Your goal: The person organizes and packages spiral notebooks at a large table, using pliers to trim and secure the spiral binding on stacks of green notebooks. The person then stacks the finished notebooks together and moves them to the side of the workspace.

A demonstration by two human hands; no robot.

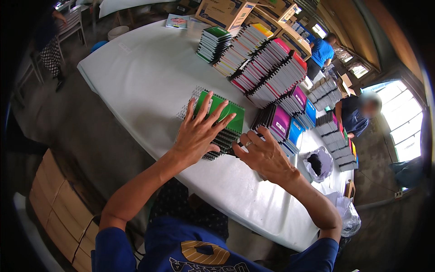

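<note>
We have our left hand (195, 136) laid over the stack of green spiral notebooks (234, 111), its fingers spread open, near the close edge of the white table (136, 86). Our right hand (267, 157) curls its fingers by the right side of that stack, though we cannot tell whether they grip anything; purple notebooks (280, 122) stand just beyond, a plastic bag (327, 162) farther right.

Your left hand (195, 136) is spread palm down, fingers (204, 107) fanned forward; your right hand (267, 154) curls inward, its back upward. Both forearms (147, 181) reach inward, elbows (333, 222) bent outward.
</note>
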